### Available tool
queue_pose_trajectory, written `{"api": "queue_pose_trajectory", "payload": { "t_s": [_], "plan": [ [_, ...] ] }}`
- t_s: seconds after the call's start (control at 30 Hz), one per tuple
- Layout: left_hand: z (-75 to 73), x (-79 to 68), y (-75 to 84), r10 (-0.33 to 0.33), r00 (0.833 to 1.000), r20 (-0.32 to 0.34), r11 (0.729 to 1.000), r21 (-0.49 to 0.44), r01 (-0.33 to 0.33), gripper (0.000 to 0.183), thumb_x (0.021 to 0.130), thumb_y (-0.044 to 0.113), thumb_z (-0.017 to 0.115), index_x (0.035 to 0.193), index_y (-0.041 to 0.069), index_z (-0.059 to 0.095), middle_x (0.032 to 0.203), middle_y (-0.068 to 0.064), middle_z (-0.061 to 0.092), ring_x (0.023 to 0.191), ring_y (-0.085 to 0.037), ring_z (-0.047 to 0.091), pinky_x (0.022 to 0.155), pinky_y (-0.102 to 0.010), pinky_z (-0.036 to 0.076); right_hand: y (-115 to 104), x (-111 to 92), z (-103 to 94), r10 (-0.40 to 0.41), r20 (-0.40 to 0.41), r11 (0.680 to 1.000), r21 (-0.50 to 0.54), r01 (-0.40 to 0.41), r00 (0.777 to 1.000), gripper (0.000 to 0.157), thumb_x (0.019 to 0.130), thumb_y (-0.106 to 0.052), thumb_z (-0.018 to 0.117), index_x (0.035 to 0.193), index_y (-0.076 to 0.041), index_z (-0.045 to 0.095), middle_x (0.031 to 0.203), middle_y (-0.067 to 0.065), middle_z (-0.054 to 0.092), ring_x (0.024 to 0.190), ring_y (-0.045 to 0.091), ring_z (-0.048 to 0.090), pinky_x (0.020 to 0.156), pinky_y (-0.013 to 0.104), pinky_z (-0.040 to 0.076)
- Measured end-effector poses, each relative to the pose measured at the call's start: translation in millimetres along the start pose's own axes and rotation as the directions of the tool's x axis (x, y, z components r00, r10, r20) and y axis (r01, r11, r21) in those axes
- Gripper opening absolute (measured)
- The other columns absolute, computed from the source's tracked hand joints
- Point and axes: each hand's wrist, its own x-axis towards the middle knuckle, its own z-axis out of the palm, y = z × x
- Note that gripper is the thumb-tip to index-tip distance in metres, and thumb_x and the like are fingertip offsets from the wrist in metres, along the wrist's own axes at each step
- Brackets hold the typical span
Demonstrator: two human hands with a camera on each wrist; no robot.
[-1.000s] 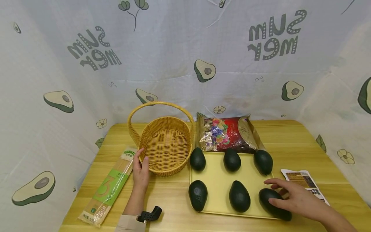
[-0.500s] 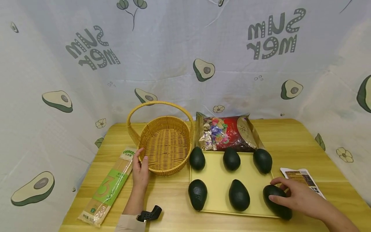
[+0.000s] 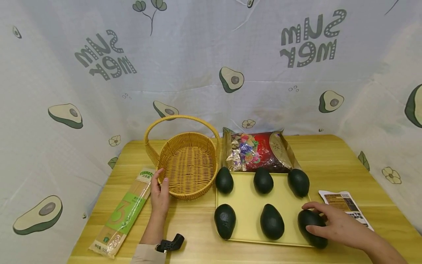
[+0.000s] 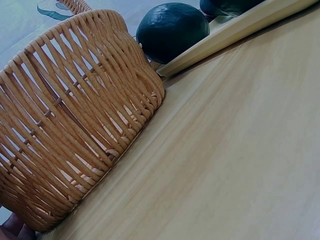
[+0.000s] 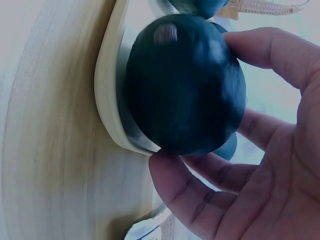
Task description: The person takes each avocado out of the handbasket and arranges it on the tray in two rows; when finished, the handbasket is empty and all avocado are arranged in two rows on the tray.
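In the head view my right hand (image 3: 337,223) holds a dark green avocado (image 3: 313,228) at the tray's front right corner. The right wrist view shows the thumb on one side of this avocado (image 5: 185,85) and fingertips on the other. Several more avocados, such as the front middle one (image 3: 271,222), lie in two rows on the pale yellow tray (image 3: 244,200). My left hand (image 3: 160,196) touches the near left side of a wicker basket (image 3: 189,165), fingers fairly straight. That basket has a tall handle and nothing inside. Its woven wall (image 4: 80,105) fills much of the left wrist view.
A noodle packet (image 3: 123,214) with a green label lies left of the basket. Behind the tray rests a red and gold candy bag (image 3: 260,152). A white and brown packet (image 3: 346,207) lies to the right, partly behind my right hand. A printed curtain (image 3: 197,55) hangs behind the table.
My right hand has closed in on the front right avocado, which shifted right, then slightly back left. My left hand and the basket stay in place.
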Motion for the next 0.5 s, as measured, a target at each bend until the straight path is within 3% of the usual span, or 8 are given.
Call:
{"api": "queue_pose_trajectory", "payload": {
  "t_s": [0.27,0.5],
  "plan": [
    [0.0,-0.2,1.0,0.000,1.000,-0.001,1.000,0.013,0.000,0.044,0.108,0.016,0.045,0.150,0.007,0.040,0.167,-0.012,0.023,0.158,-0.029,0.010,0.125,-0.056,0.012,-1.1,0.9,-1.2,0.055,0.002,0.998,0.039,-0.055,0.998,0.060,0.090,-0.038,0.077,0.136,-0.007,0.055,0.123,0.017,0.065,0.105,0.032,0.063,0.074,0.036,0.051],
    [0.3,-1.8,2.1,-0.007,1.000,0.009,1.000,0.006,0.007,0.044,0.108,0.016,0.045,0.150,0.006,0.039,0.168,-0.012,0.022,0.158,-0.029,0.008,0.124,-0.057,0.012,0.9,1.2,-2.4,0.050,-0.010,0.998,0.023,-0.050,0.999,0.064,0.090,-0.040,0.077,0.140,-0.007,0.053,0.126,0.020,0.064,0.109,0.037,0.063,0.078,0.043,0.052]
  ]
}}
